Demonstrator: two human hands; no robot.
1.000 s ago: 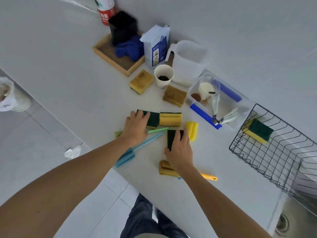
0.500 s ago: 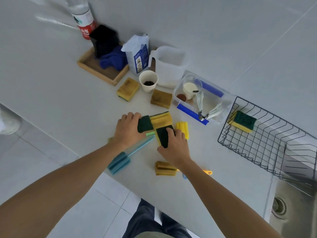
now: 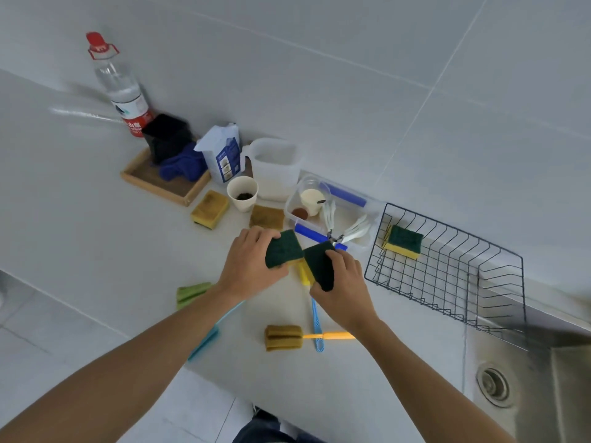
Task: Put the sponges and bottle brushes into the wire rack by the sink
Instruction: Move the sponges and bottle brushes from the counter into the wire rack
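two sponges in grip — left hand (image 3: 248,266), right hand (image 3: 343,287) — yellow undersides mostly hidden.

A clear bottle (image 3: 120,87) with a red cap stands against the wall behind a wooden tray (image 3: 160,183), which holds a black pot (image 3: 166,137) and a blue cloth (image 3: 182,166). A white bag (image 3: 222,158), a white jug (image 3: 275,167) and a paper cup (image 3: 242,193) stand just right of the tray. A clear tub (image 3: 361,231) beside the jug contains a jar (image 3: 311,195) and white spoons (image 3: 351,227).
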